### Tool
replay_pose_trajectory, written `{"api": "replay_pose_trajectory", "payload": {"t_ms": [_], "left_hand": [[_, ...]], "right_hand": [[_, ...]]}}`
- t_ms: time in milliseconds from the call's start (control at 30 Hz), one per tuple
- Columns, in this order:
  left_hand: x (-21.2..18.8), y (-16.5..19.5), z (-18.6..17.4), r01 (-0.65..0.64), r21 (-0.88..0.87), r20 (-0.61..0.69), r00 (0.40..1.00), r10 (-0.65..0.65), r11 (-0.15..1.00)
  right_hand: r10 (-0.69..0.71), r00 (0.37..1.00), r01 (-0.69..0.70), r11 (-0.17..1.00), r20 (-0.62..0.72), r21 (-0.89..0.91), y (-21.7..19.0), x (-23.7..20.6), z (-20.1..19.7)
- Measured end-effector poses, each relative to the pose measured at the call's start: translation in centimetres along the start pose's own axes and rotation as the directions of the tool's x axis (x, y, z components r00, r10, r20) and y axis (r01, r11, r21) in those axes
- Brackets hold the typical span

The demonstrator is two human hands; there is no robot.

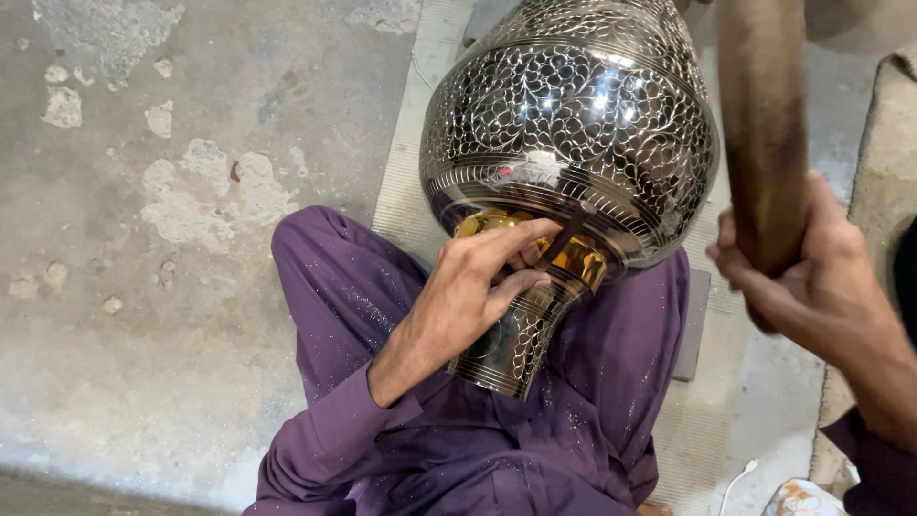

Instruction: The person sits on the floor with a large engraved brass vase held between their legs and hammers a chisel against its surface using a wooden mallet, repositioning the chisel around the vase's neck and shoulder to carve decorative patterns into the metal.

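Around you lies a worn concrete floor (143, 287), grey with pale chipped patches running from nine o'clock up to eleven o'clock. A ribbed mat (406, 162) stretches under the vase from twelve o'clock down past your knee, and a thin white cord (737, 483) curls on the ground at five o'clock beside a scrap of patterned cloth (802, 499). Your purple trousers (592, 401), dusted with fine specks, fill the view at six o'clock, and your purple sleeve (315, 430) comes in from seven o'clock.

The large metal vase (573, 124) rests tilted across your lap, its round belly at twelve o'clock, cut all over with a leaf and vine pattern, its narrow patterned foot pointing down toward six o'clock. A gold-coloured band shows at the neck between belly and foot.

Your left hand (468, 287) sits at the centre, fingers curled tight and pinching a thin dark chisel (565, 236) whose tip touches the vase just above the gold band; the fingertips press against that band itself. Your right hand (812, 277) at three o'clock is wrapped firmly round the lower end of a thick wooden mallet (761, 124), which rises upright to one o'clock, close beside the vase's right flank but apart from it
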State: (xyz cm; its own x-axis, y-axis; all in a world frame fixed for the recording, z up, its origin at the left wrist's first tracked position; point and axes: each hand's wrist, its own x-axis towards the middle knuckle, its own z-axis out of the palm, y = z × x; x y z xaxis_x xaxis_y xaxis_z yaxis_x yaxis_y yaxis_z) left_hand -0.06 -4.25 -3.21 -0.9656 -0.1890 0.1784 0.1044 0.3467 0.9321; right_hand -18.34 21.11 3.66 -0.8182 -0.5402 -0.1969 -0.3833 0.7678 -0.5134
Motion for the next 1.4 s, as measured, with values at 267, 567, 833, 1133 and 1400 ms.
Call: {"api": "replay_pose_trajectory", "payload": {"t_ms": [267,567,833,1133,1400], "left_hand": [[0.1,-0.7,-0.1,-0.107,0.067,-0.006,0.994,0.107,0.992],[0.1,-1.0,-0.1,-0.067,0.064,0.071,0.996,0.062,0.996],[-0.1,-1.1,0.3,-0.048,0.011,-0.007,0.999,0.048,0.999],[-0.2,-0.5,0.0,-0.004,-0.004,-0.024,1.0,0.004,1.0],[-0.2,-0.6,0.3,-0.016,-0.035,-0.058,0.998,0.014,0.999]], "right_hand": [[-0.351,0.936,0.309,0.805,0.013,-0.506,-2.1,-0.9,-1.7],[-0.238,0.966,0.249,0.961,-0.101,0.122,1.9,-1.1,-1.2],[-0.238,0.971,0.232,0.915,0.024,-0.331,-0.3,-0.3,-1.5],[-0.129,0.991,0.133,0.961,0.031,-0.244,-2.2,-0.1,-1.7],[0.101,0.956,0.153,0.629,0.276,-0.762,-1.9,1.0,-1.6]]}}
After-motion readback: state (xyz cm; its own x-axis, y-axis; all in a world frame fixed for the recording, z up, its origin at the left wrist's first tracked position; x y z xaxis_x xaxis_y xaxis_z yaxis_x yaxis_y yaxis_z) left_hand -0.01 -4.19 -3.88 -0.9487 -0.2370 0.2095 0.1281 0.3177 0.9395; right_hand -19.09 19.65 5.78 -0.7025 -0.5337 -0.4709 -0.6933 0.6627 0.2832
